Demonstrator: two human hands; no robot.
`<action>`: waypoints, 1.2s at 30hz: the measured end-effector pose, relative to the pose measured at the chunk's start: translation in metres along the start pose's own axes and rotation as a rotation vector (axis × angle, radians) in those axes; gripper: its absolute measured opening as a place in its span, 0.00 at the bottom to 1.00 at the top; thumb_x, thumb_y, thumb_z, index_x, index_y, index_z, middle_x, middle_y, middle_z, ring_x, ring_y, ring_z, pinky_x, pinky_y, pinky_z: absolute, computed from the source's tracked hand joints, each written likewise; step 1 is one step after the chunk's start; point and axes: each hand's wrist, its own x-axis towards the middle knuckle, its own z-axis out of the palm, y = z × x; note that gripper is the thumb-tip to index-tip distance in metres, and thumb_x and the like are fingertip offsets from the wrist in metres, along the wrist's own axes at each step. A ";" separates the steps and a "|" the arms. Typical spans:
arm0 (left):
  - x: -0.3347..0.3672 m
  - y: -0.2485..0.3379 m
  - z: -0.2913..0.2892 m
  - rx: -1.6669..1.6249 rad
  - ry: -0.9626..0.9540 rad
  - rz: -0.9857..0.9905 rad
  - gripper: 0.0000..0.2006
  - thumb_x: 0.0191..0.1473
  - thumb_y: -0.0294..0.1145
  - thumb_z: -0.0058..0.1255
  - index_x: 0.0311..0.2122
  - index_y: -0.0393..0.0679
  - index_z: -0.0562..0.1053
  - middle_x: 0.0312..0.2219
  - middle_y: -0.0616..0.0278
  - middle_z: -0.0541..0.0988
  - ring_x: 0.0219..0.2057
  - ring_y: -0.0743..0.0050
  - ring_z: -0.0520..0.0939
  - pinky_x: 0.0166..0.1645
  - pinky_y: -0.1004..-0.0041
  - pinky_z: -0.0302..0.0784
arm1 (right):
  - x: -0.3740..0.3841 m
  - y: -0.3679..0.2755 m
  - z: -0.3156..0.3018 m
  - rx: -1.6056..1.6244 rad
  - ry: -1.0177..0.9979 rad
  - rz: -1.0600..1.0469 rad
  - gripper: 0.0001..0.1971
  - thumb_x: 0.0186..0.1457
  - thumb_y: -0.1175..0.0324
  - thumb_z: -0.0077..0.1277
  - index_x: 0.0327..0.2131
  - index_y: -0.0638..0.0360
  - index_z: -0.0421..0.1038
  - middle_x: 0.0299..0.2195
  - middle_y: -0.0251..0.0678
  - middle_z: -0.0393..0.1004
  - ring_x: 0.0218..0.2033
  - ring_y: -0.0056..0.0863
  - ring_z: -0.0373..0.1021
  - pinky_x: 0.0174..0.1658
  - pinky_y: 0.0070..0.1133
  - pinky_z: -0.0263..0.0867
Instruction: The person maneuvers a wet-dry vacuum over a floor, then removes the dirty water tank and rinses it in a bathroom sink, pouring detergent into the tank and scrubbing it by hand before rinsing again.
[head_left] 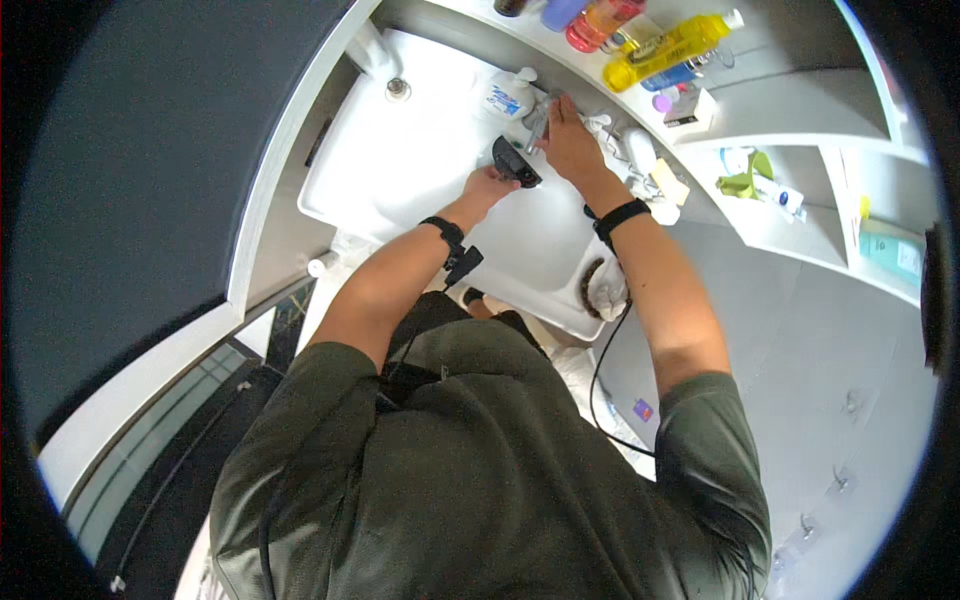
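A wide, glossy white sink basin with rounded corners [400,150] lies in front of a person in a dark olive-green short-sleeved top [480,460]. The left hand [488,187] is above the middle of the basin, its fingers grasping one end of a small black object with a curved edge [512,160]; exactly what it is cannot be told. The object is held above the basin, near its far side. The right hand [573,148] is at the basin's far rim, its fingers stretched out over a silvery metal tap [536,124]; whether they grip the tap cannot be told. Each wrist wears a black band.

On the basin's far rim, left of the tap, stands a white pump bottle with a blue-and-white label [508,97]. At the basin's near right corner lies a pale, rounded thing with a dark brown edge [605,290]. Beyond the basin and to its right runs a curved white shelf unit [790,122], bearing a yellow bottle with a white cap [670,52], a red bottle [603,22] and a bright green item [745,180]. A thin black cable [594,390] hangs below the basin's right end.
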 end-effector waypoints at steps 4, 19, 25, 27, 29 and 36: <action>0.001 0.005 0.019 0.009 0.025 -0.043 0.14 0.46 0.29 0.66 0.39 0.39 0.77 0.31 0.67 0.79 0.32 0.79 0.76 0.38 0.76 0.72 | -0.001 0.001 -0.013 0.015 -0.090 0.003 0.40 0.56 0.58 0.54 0.62 0.76 0.49 0.65 0.61 0.47 0.68 0.46 0.44 0.66 0.30 0.51; 0.043 -0.031 0.029 0.419 0.103 0.143 0.25 0.39 0.49 0.69 0.36 0.38 0.78 0.31 0.48 0.82 0.33 0.51 0.82 0.38 0.62 0.74 | 0.015 0.022 0.006 0.012 -0.071 -0.035 0.35 0.55 0.66 0.56 0.57 0.82 0.52 0.52 0.66 0.65 0.64 0.52 0.52 0.61 0.33 0.59; 0.036 -0.026 0.019 0.088 0.137 0.115 0.21 0.39 0.38 0.70 0.37 0.36 0.78 0.31 0.54 0.82 0.31 0.61 0.81 0.38 0.63 0.74 | 0.023 0.014 0.001 -0.017 -0.094 -0.087 0.39 0.55 0.64 0.56 0.60 0.82 0.47 0.57 0.66 0.58 0.64 0.52 0.52 0.62 0.32 0.58; 0.018 -0.018 0.009 0.091 0.115 0.142 0.20 0.39 0.37 0.70 0.36 0.36 0.78 0.31 0.57 0.82 0.30 0.66 0.80 0.37 0.66 0.74 | 0.015 0.007 0.000 -0.018 -0.096 -0.042 0.40 0.55 0.63 0.56 0.60 0.81 0.46 0.59 0.65 0.55 0.65 0.52 0.50 0.63 0.31 0.56; -0.001 -0.002 -0.008 0.125 0.085 0.014 0.19 0.39 0.36 0.71 0.35 0.36 0.78 0.30 0.58 0.82 0.30 0.68 0.80 0.37 0.68 0.73 | 0.009 0.001 0.004 -0.015 -0.094 0.010 0.41 0.55 0.62 0.56 0.61 0.81 0.46 0.62 0.64 0.52 0.66 0.51 0.49 0.64 0.31 0.55; -0.061 0.024 -0.091 -0.001 -0.003 -0.059 0.12 0.44 0.30 0.68 0.32 0.39 0.77 0.28 0.65 0.79 0.29 0.76 0.77 0.36 0.73 0.73 | 0.006 -0.017 0.024 -0.301 0.002 0.085 0.44 0.53 0.55 0.56 0.63 0.75 0.47 0.65 0.59 0.46 0.68 0.47 0.44 0.68 0.31 0.46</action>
